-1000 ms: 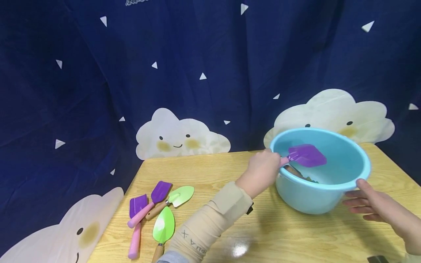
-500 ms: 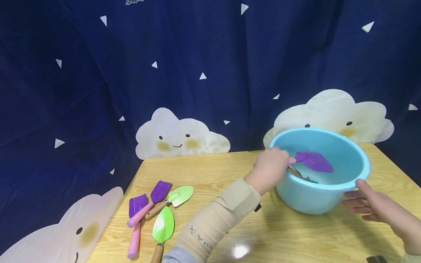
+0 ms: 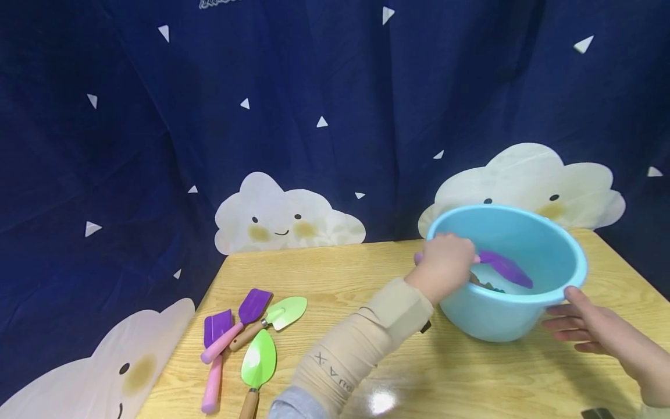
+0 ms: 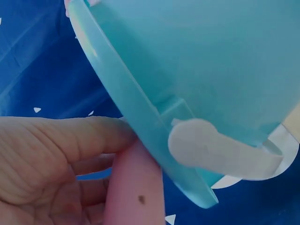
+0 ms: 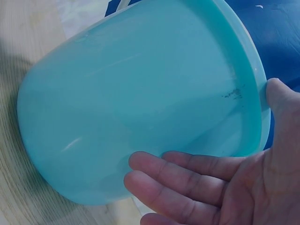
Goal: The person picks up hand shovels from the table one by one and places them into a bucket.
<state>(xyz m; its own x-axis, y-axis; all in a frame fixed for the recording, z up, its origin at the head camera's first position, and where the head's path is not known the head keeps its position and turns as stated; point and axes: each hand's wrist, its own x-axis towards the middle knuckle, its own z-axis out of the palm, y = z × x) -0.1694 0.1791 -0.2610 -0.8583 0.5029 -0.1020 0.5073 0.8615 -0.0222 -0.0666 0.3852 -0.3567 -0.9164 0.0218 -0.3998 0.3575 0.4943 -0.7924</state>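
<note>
My left hand grips the pink handle of a toy shovel over the near-left rim of a light blue bucket. The purple blade points down inside the bucket. In the left wrist view the pink shovel handle lies against the thumb, close by the rim. Deeper in the bucket, a brown-handled tool shows partly behind the near rim. At the bucket's right side is my right hand, its thumb at the rim and its fingers extended along the outer wall.
At the left of the wooden table lie two purple shovels with pink handles, one crossing the other. Beside them are two green trowels with wooden handles. A dark blue curtain with clouds hangs behind.
My left hand has moved right, further over the bucket's rim, and the shovel blade has tipped lower inside. The right hand has stayed at the rim.
</note>
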